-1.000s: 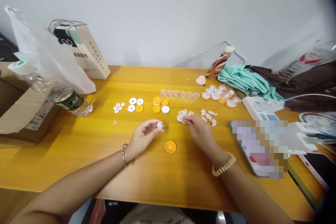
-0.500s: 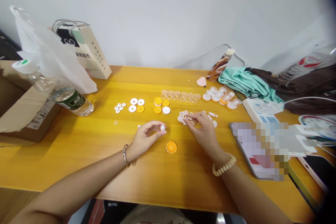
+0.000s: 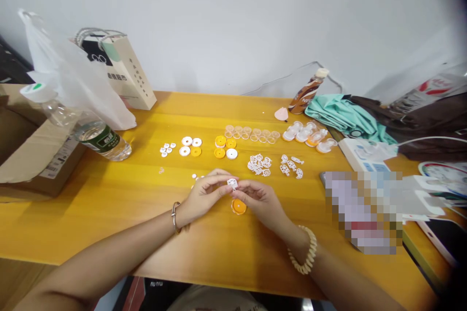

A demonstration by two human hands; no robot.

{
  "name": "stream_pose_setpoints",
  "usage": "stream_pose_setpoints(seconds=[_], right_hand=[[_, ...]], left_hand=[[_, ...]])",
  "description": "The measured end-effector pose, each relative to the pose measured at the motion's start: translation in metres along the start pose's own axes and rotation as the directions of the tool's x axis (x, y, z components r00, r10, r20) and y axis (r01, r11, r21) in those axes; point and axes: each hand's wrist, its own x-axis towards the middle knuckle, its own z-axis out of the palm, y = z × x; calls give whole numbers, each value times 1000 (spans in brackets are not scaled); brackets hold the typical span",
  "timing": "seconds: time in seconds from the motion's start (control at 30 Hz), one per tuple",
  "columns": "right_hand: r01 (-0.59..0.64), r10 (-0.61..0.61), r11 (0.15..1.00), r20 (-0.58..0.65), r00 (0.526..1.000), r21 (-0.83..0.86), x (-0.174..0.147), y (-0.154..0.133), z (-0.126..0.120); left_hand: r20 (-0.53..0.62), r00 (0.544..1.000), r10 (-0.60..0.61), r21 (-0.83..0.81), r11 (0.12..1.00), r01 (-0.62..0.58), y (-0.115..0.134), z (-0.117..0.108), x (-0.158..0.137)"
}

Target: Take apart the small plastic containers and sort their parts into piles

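My left hand (image 3: 205, 195) pinches a small white plastic part (image 3: 232, 184) between thumb and fingertips. From the other side, the closed fingertips of my right hand (image 3: 264, 204) meet the same part; whether it is one piece or two together is too small to tell. Just below the fingers an orange round disc (image 3: 239, 207) with a raised rim lies on the table. To the right of the hands lie a pile of white openwork pieces (image 3: 259, 165) and a smaller group of similar pieces (image 3: 291, 166). A few tiny white bits (image 3: 194, 176) sit partly behind my left hand.
White and yellow discs (image 3: 196, 152), small white knobs (image 3: 165, 154) and clear round cups (image 3: 256, 132) stand in groups farther back. Finished-looking clear-topped pieces (image 3: 303, 132) are at right. A water bottle (image 3: 104, 138), cardboard box (image 3: 54, 167), phone (image 3: 359, 214) and power strip (image 3: 359, 158) flank the workspace.
My right hand has left the pile of white openwork pieces and moved left to the white part in my left hand. My left hand has shifted slightly right.
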Motion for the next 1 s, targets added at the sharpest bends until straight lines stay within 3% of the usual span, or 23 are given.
stream_pose_setpoints(seconds=[0.2,0.37,0.53,0.63,0.77,0.87,1.0], right_hand=[[90,-129,968,-158,979,-234,0,-1,1],[122,-174,937,-134,976,-328,-2,-5,4],[130,-183,931,-131,974,-340,0,-9,1],[105,-143,956,-123,982,-273,0,-11,-3],[82,-96,977,-65,993,-198,-1,-10,-5],[70,-86,977,-72,994,-202,-2,-7,-4],[44,-70,973,-109,992,-225,-1,-7,-1]], left_hand=[[-139,990,-37,27,999,41,-6,10,-5],[-198,980,-4,94,995,22,-6,18,-10],[-161,983,87,259,965,-43,0,10,-9],[-33,973,227,484,856,-183,0,2,-7],[143,904,404,664,638,-390,-3,-4,-6],[214,857,469,729,508,-459,-6,-5,-6],[269,826,495,771,403,-493,-9,-6,-7]])
